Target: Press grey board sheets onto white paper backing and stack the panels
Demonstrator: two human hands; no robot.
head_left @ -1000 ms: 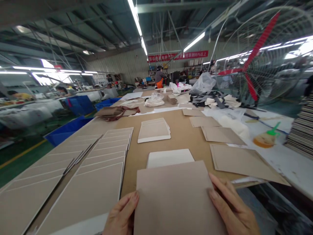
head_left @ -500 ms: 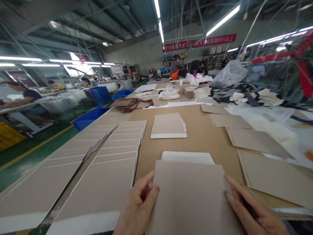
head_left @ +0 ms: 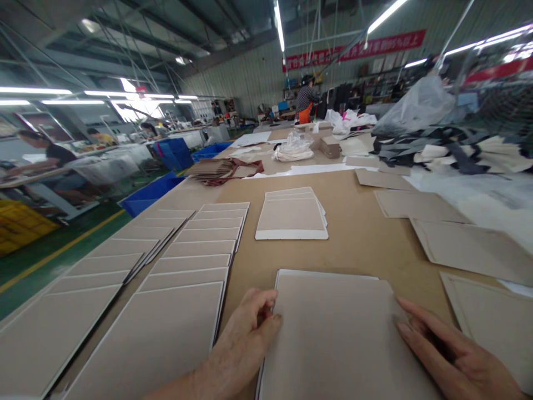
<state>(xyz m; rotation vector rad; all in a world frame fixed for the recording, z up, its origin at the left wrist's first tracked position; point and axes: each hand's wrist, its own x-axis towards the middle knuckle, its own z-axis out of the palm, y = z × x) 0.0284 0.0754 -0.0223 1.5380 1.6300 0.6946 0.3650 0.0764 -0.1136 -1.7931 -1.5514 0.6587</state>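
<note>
A beige paper sheet (head_left: 337, 333) lies on a white board whose edge (head_left: 287, 272) shows at its top and left, on the brown table (head_left: 358, 244) right in front of me. My left hand (head_left: 245, 344) rests at the sheet's left edge, thumb on the paper, fingers curled at the side. My right hand (head_left: 453, 361) lies at the right edge with its fingers stretched flat on the sheet.
Two rows of overlapping covered boards (head_left: 183, 261) run along the left. A small stack of boards (head_left: 291, 216) sits ahead. Loose beige sheets (head_left: 466, 244) lie at the right. Farther off are fabric piles, blue bins (head_left: 145, 197) and several people at other tables.
The beige sheet has been lowered onto the white board, now covering it almost fully. My left hand moved up along the left edge. The view shifted left; the fan left the frame.
</note>
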